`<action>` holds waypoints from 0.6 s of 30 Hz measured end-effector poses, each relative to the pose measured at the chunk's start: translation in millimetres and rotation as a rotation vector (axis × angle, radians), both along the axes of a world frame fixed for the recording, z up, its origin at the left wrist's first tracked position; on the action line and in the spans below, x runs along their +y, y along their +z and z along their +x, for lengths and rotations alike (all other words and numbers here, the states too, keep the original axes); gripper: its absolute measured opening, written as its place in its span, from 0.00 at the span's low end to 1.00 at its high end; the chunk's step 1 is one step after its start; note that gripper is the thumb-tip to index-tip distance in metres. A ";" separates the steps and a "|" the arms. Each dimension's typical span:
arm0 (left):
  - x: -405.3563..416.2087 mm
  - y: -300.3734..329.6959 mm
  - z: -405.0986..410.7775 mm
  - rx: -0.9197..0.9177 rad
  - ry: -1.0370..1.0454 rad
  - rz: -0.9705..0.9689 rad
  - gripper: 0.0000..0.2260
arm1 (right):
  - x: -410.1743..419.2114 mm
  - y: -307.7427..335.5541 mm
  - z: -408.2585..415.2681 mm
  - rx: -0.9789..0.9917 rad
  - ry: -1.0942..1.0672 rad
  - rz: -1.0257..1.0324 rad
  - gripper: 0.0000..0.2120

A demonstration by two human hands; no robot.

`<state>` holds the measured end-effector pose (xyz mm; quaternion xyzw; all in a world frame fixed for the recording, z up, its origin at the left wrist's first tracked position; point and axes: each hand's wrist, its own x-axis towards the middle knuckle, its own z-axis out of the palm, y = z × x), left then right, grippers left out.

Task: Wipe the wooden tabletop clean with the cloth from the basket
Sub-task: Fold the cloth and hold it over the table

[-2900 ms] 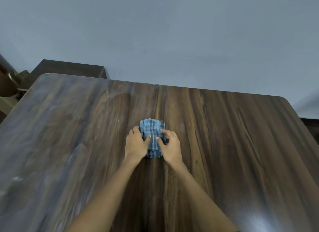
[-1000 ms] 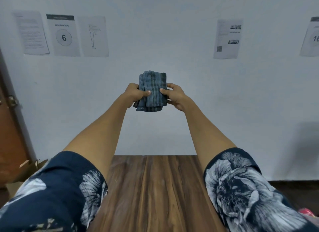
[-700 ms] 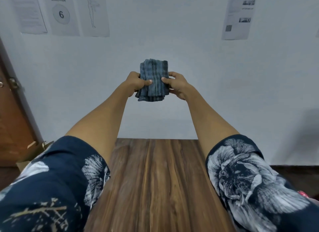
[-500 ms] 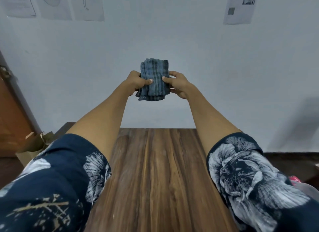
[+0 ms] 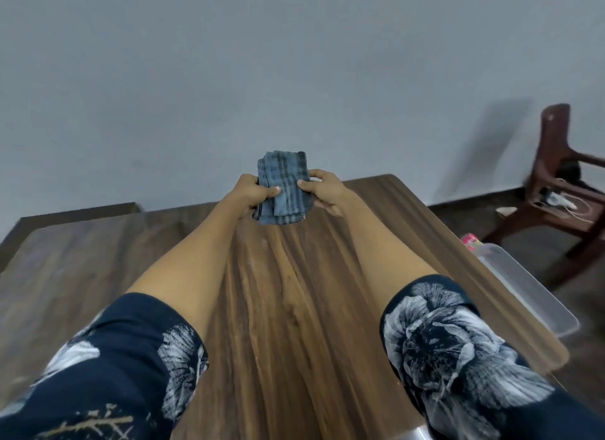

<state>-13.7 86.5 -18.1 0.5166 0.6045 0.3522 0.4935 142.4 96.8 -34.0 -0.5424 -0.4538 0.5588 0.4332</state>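
Head camera looks down two outstretched arms in dark floral sleeves [image 5: 458, 351] over the wooden bench [image 5: 288, 308]. Left hand [image 5: 250, 192] and right hand [image 5: 327, 191] hold a folded blue plaid cloth [image 5: 283, 187] between them, raised above the bench's far edge, each thumb pressed on its front and the fingers curled behind it. A clear plastic bin [image 5: 530, 295] sits off the bench's right edge, a dark wooden chair [image 5: 563, 184] beyond it.
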 end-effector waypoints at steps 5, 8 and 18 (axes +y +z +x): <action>3.3 -34.6 54.6 0.022 -0.168 -0.076 0.15 | -24.6 -32.2 55.8 -0.021 -0.133 -0.083 0.16; 1.1 -51.8 94.4 0.040 -0.275 -0.103 0.14 | -45.2 -44.7 92.9 -0.015 -0.234 -0.117 0.16; -23.9 -84.8 220.3 0.055 -0.552 -0.213 0.11 | -105.6 -78.3 204.5 -0.054 -0.526 -0.212 0.17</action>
